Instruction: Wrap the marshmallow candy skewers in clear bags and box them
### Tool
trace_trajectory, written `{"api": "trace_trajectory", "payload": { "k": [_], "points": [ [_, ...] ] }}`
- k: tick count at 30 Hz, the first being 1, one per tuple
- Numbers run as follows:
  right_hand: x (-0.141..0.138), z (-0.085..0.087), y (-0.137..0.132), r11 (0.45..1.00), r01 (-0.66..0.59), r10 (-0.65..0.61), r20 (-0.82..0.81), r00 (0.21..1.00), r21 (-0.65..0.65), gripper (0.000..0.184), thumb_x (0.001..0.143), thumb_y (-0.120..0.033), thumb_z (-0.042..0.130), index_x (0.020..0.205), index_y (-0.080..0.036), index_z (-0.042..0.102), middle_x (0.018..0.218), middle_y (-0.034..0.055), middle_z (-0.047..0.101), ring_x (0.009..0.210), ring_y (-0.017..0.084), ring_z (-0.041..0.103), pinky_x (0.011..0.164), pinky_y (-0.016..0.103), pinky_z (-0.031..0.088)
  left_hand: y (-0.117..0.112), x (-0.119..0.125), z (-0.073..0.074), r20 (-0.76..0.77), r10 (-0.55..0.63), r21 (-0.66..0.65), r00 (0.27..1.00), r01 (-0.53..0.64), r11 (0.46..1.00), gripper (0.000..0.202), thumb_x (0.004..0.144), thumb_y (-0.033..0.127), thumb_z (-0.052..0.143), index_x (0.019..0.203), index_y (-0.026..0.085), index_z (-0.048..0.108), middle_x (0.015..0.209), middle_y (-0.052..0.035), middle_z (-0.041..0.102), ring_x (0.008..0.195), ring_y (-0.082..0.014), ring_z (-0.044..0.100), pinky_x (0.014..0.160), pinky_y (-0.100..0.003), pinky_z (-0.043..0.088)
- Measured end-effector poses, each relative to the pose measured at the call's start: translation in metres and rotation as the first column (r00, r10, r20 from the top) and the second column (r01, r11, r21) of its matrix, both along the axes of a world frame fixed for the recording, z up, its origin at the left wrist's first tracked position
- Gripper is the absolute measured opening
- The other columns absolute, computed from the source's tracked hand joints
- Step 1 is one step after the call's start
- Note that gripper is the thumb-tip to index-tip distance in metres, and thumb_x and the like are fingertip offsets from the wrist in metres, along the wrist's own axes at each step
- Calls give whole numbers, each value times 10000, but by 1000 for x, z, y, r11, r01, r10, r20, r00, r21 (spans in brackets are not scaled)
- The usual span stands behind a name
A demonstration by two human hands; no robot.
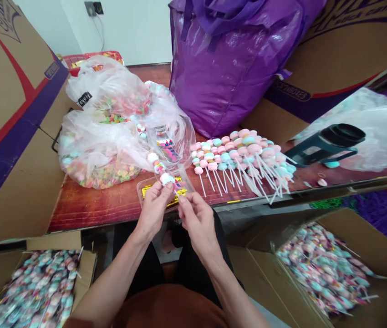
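My left hand pinches the lower end of a candy skewer, a stick threaded with white, pink and coloured sweets that points up and away. My right hand is closed at the white stick below the sweets, its thumb and forefinger together on the stick's end; any smaller thing between them is too small to make out. Under both hands lies a clear plastic tray with yellow twist ties. Just beyond it are clear printed wrappers. To the right, many unwrapped candy skewers lie piled, sticks toward me.
Plastic bags of loose sweets stand at the left of the wooden table. A purple bag rises behind. At the right lies a dark bottle. Below, a left carton and a right carton hold candy skewers.
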State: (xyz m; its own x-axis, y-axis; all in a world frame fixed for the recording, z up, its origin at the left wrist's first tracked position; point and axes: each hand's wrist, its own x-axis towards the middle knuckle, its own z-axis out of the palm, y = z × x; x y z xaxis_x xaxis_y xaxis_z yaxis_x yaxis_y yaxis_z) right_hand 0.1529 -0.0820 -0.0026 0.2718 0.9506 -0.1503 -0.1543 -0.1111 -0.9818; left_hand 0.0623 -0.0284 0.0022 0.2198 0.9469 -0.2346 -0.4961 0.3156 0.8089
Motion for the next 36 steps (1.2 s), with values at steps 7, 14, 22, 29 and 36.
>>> {"api": "trace_trajectory", "payload": {
  "k": [7, 14, 22, 29, 36],
  "points": [
    [-3, -4, -6, 1000, 25, -26, -182, 983, -9, 269, 865, -448, 671, 813, -194, 596, 522, -99, 348, 454, 61, 236, 421, 202, 195, -18, 2, -4, -7, 8, 6, 1000, -8, 1000, 285, 746, 398, 800, 888, 155, 750, 910, -97, 761, 879, -226, 708, 840, -341, 548],
    [-29, 6, -5, 995, -86, 66, -313, 947, -52, 433, 830, -560, 671, 661, -211, 478, 530, -78, 382, 452, 62, 271, 409, 200, 201, -34, -23, 0, -127, 107, 83, 986, -97, 992, 236, 772, 327, 787, 965, 194, 765, 934, -76, 752, 757, -170, 662, 724, -274, 534],
    [-45, 19, -9, 853, -512, 429, -421, 800, -103, 431, 908, -507, 541, 613, -193, 545, 432, -70, 385, 394, 70, 256, 427, 221, 192, -44, -71, 6, 31, 112, 35, 993, -113, 993, 187, 767, 340, 794, 882, 207, 730, 691, -10, 604, 525, -105, 495, 644, -306, 541],
    [-2, 14, 32, 935, -334, 289, 797, 530, -117, 202, 916, -159, 517, 779, -182, 664, 840, 45, 661, 786, 167, 566, 687, 271, 354, -32, -67, -10, 62, 237, 53, 970, -240, 969, 168, 829, 283, 749, 791, 149, 655, 640, 36, 450, 556, -57, 371, 554, -185, 416],
    [-3, -4, 63, 885, -324, 404, 897, 178, -334, 234, 961, -160, 452, 939, -205, 680, 977, 66, 691, 870, 201, 608, 602, 296, 267, -31, -53, -27, -34, 371, 143, 928, -363, 921, 223, 859, 350, 713, 813, 169, 590, 640, 43, 467, 537, -59, 359, 503, -180, 345]
  ]
}}
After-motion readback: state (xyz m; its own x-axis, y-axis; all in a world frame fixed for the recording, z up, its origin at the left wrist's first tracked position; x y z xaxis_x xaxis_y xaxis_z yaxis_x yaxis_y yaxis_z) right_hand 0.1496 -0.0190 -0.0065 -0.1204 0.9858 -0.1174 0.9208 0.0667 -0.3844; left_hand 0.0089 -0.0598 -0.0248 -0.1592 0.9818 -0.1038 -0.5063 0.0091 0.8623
